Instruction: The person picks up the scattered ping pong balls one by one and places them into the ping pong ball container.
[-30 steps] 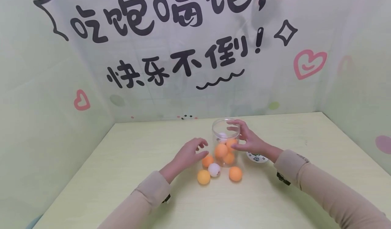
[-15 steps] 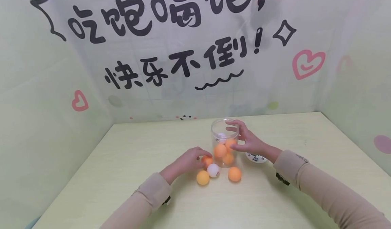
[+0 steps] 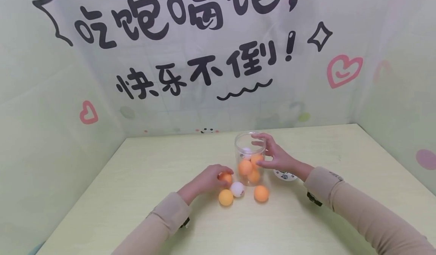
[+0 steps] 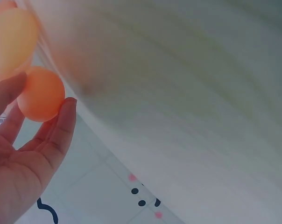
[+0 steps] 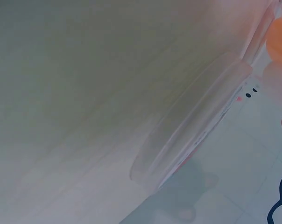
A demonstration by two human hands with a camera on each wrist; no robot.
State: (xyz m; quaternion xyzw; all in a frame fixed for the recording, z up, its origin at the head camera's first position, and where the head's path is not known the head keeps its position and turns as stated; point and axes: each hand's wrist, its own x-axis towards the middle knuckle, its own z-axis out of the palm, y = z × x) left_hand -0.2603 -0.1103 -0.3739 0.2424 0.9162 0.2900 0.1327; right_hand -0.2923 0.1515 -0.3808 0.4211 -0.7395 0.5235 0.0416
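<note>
The left hand (image 3: 212, 177) is pinching an orange ball (image 4: 40, 93) between thumb and fingertips, opening only as wide as the ball, just left of the jar (image 3: 238, 148); whether the ball is clearing the bench (image 3: 153, 171), I cannot tell. The right hand (image 3: 276, 154) is cupping the jar's right side, thumb in front and fingers reaching round near the rim, spreading about as wide as the wall; how hard it is pressing is not showing. For doing this well, the left fingertips should be pressing lightly, since the ball is probably light and slippery, and should be lifting straight up without nudging its neighbours. The right hand should be bracing the jar without squeezing or tipping it. Inside the upright jar, three orange balls (image 3: 245, 167) and a white one are resting low. In front, a white ball (image 3: 237, 189) and a yellow ball (image 3: 226, 197) are sitting close together, with a second orange ball (image 3: 261, 193) lying farther right. Beyond the jar, a printed disc (image 3: 285, 175) is lying partly behind the right wrist.
</note>
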